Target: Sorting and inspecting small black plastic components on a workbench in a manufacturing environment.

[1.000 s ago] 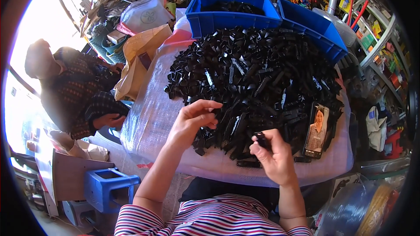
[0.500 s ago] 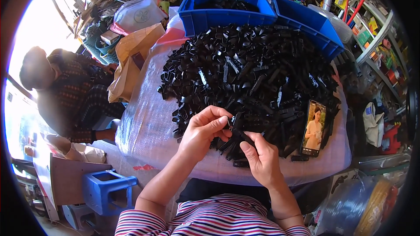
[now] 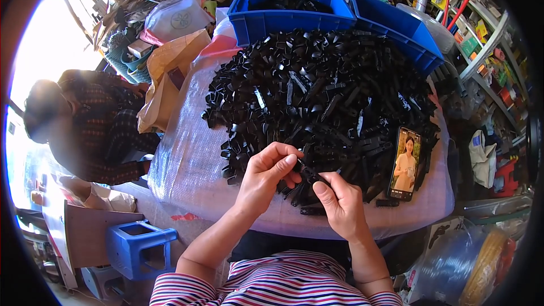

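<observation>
Over the near edge of a large heap of small black parts [image 3: 294, 113], my two hands are close together. A slim black plastic part [image 3: 307, 173] spans the gap between them. My right hand [image 3: 343, 201] is closed on its near end, thumb on top. My left hand [image 3: 266, 173] is closed in a pinch at the far end, thumb against forefinger. What lies between those left fingertips is too small and dark to make out. Several loose black parts rest just below the hands, partly covered by them.
A smartphone [image 3: 405, 164] showing a video leans on the heap's right side. Two blue crates [image 3: 294, 25] stand behind it. White woven sheeting [image 3: 181, 158] covers the table. At left a person [image 3: 96, 122] bends beside a brown paper bag [image 3: 164, 79]; a blue stool [image 3: 141, 249] stands nearer.
The black part has turned and tilted between my fingers. My right hand has shifted slightly right, while the left has barely moved. The person at left has bent lower.
</observation>
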Demonstrator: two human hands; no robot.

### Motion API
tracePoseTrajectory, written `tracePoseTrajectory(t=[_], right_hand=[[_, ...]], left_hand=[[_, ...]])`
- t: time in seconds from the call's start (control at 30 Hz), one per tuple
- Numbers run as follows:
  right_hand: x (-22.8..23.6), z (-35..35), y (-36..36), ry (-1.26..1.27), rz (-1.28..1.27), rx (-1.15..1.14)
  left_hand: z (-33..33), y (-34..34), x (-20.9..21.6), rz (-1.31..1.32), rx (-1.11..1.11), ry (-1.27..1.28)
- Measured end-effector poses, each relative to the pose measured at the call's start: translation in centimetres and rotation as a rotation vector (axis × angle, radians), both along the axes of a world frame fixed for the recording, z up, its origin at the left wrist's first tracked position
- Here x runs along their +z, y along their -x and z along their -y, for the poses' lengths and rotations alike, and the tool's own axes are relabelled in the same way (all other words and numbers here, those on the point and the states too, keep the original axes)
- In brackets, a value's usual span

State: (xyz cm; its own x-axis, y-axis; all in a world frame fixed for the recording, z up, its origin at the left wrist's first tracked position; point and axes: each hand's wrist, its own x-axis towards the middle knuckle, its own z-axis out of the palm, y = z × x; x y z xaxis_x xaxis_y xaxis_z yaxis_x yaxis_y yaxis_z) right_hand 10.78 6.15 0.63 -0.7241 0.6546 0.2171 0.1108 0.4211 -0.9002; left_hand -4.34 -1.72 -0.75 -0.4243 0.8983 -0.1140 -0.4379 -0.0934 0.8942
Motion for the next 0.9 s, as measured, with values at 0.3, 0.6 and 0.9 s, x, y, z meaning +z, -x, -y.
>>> tracePoseTrajectory(t=[0.3,0.6,0.9], right_hand=[[-0.9,0.0,0.1,0.029,0.053,0.033],[0.0,0.6,2.0,0.020,0.085,0.023],[-0.7,-9.6,1.8,-0.855,0.548,-0.116]], left_hand=[[0.2,-1.7,0.8,-0.670,0.196,0.031],[0.6,-3.0,0.3,-0.250,0.197,-0.057],[3.4,6.8,0.3,0.438,0.207,-0.499]])
